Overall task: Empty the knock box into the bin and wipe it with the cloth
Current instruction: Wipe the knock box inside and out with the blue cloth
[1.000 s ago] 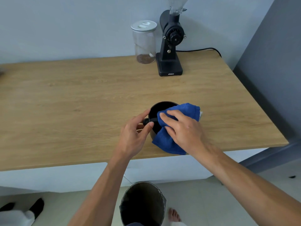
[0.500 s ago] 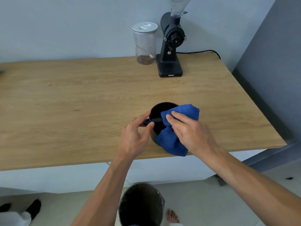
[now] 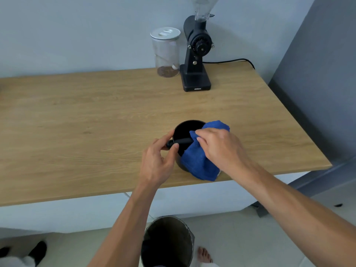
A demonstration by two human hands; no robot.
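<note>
Standing near the front edge of the wooden table (image 3: pixel 96 116), the black knock box (image 3: pixel 185 130) was steadied by the left hand (image 3: pixel 157 160), thumb and fingers pinched shut on its bar end. The right hand (image 3: pixel 221 149) was closed on the blue cloth (image 3: pixel 200 162), pressing it over the rim. The bin (image 3: pixel 167 241) sat on the floor below, open.

The cloth (image 3: pixel 200 162) under my right hand (image 3: pixel 219 149) is deep blue. The knock box (image 3: pixel 185 130) by my left hand (image 3: pixel 157 162) is black. The desk (image 3: pixel 96 120) beneath them is light wood with grain lines.
</note>
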